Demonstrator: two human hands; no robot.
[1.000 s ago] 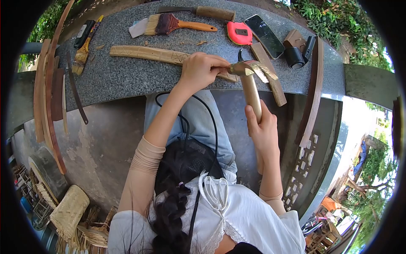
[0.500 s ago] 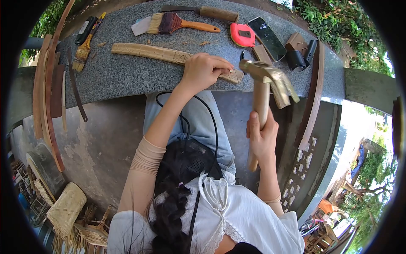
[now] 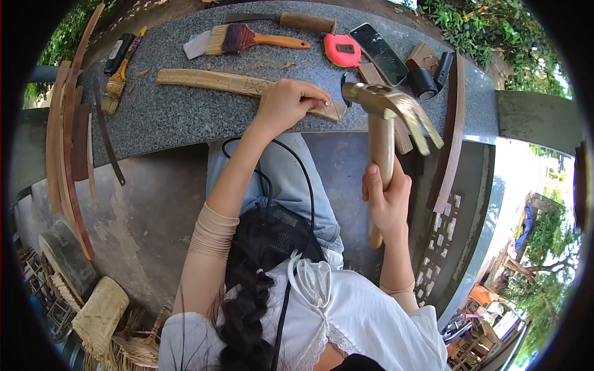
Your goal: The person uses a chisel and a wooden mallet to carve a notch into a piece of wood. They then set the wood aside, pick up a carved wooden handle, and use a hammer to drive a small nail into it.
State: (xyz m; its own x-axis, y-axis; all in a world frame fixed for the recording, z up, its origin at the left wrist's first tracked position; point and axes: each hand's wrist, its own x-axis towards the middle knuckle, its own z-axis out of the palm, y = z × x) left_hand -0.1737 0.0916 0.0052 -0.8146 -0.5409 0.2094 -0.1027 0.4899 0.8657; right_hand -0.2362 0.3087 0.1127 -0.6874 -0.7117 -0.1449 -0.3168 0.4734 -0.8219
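A claw hammer [image 3: 381,145] with a brass-coloured head and a wooden handle is gripped in my right hand [image 3: 388,195], its head up near the table edge. My left hand [image 3: 286,106] rests over a pale strip of wood [image 3: 210,80] marked with pencilled lines and zigzags. Thumb and fingers pinch together above the strip's right part; a small pale tip shows there, too small to name. The hammer head is just right of the strip's right end, apart from my left hand.
Along the granite table [image 3: 185,111] lie a wide paintbrush [image 3: 238,40], a wooden-handled blade [image 3: 306,22], a red tape measure [image 3: 342,49], a phone [image 3: 378,54] and a narrow brush [image 3: 115,86]. Long wood strips overhang the left [image 3: 62,142] and right [image 3: 455,123] ends.
The whole view has shifted slightly. The hammer head has moved a little right relative to the strip and turned, showing more of its claw. My left hand keeps its pinch over the strip.
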